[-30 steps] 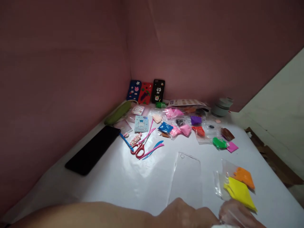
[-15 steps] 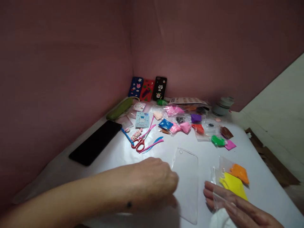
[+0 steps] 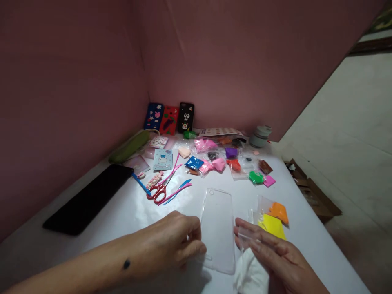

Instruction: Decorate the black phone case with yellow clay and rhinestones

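A clear phone case [image 3: 218,228] lies flat on the white tabletop between my hands. My left hand [image 3: 183,239] is beside its lower left edge, fingers curled in toward the thumb. Whatever is between those fingers, if anything, is hidden. In my right hand [image 3: 275,255] is a small clear plastic bag of white clay [image 3: 252,271], gripped between thumb and fingers to the right of the case. Just beyond that hand lie a bag of yellow clay [image 3: 272,226] and a bag of orange clay [image 3: 279,212].
Red-handled scissors [image 3: 157,194] lie among plastic modelling tools [image 3: 176,192]. A black phone-like slab [image 3: 88,200] rests at left. Several bags of coloured clay, including a blue one [image 3: 194,163], are spread behind. Decorated phone cases [image 3: 169,120] lean on the pink backdrop. A grey jar [image 3: 260,136] stands back right.
The camera view has turned to the right, so the objects appear further left. My left hand has drawn back from over the case to its left edge. My right hand still holds the white clay bag.
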The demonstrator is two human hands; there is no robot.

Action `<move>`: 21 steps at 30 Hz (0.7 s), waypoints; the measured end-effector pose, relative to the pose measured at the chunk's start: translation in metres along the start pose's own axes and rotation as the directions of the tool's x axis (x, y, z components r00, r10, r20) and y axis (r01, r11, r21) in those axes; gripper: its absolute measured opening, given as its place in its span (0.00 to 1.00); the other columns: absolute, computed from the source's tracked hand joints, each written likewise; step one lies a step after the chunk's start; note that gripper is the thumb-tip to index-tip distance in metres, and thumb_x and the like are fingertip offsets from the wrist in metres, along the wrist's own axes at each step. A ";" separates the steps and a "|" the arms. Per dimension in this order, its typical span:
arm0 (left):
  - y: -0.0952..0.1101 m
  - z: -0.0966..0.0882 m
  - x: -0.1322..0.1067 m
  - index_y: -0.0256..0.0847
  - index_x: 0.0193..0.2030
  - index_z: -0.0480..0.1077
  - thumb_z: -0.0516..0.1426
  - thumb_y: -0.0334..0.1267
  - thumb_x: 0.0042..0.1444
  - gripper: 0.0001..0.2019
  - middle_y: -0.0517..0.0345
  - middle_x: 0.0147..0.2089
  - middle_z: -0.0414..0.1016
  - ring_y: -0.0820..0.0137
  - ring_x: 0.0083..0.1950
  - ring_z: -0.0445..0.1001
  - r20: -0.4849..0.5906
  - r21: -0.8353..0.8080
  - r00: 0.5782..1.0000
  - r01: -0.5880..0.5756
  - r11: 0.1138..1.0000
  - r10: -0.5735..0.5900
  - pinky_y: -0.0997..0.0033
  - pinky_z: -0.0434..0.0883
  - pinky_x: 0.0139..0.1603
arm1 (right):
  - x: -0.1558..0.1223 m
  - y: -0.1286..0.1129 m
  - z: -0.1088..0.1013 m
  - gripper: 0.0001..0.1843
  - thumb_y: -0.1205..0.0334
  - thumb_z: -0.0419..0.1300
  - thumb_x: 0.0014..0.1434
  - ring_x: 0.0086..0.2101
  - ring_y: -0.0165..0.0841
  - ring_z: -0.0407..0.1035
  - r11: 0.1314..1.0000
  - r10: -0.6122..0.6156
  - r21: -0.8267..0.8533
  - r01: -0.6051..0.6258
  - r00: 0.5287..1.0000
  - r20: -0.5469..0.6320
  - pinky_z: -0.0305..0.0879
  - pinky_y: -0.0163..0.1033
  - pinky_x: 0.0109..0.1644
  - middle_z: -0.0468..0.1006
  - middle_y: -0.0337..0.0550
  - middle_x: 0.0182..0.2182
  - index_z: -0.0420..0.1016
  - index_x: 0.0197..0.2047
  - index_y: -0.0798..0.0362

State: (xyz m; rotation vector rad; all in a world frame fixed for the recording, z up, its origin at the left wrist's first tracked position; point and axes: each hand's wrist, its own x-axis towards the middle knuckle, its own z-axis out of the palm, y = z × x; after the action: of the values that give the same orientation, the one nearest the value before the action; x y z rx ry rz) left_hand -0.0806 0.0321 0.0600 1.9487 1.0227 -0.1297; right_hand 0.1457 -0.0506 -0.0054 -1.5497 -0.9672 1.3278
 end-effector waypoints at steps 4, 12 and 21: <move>-0.009 0.001 0.010 0.36 0.36 0.70 0.48 0.41 0.60 0.14 0.60 0.24 0.73 0.75 0.24 0.67 -0.007 -0.060 0.999 -0.048 0.997 0.047 0.77 0.62 0.29 | 0.007 0.009 0.004 0.18 0.53 0.63 0.56 0.60 0.44 0.59 0.990 -0.001 0.142 -0.009 0.997 0.073 0.56 0.49 0.62 0.66 0.45 0.62 0.78 0.50 0.44; -0.004 0.008 -0.002 0.38 0.29 0.70 0.48 0.37 0.57 0.12 0.56 0.30 0.72 0.72 0.28 0.65 -0.116 0.188 0.990 -0.057 0.981 0.080 0.75 0.57 0.28 | -0.006 -0.034 -0.034 0.19 0.48 0.66 0.50 0.35 0.42 0.77 0.989 0.011 0.144 0.019 0.978 -0.206 0.74 0.40 0.33 0.82 0.51 0.41 0.82 0.41 0.50; 0.009 0.099 0.065 0.42 0.17 0.66 0.54 0.50 0.57 0.21 0.64 0.11 0.54 0.76 0.12 0.52 0.296 -0.078 0.839 -0.455 0.887 0.456 0.74 0.53 0.15 | 0.081 -0.064 -0.103 0.13 0.50 0.63 0.52 0.28 0.33 0.71 0.852 -0.419 -0.430 0.299 0.882 -0.217 0.65 0.37 0.31 0.78 0.38 0.28 0.80 0.35 0.50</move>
State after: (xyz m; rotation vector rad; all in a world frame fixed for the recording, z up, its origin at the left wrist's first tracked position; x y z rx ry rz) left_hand -0.0030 -0.0055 -0.0215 2.0343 0.3367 -0.1544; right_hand 0.2569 0.0346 0.0357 -1.6891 -1.2981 0.6286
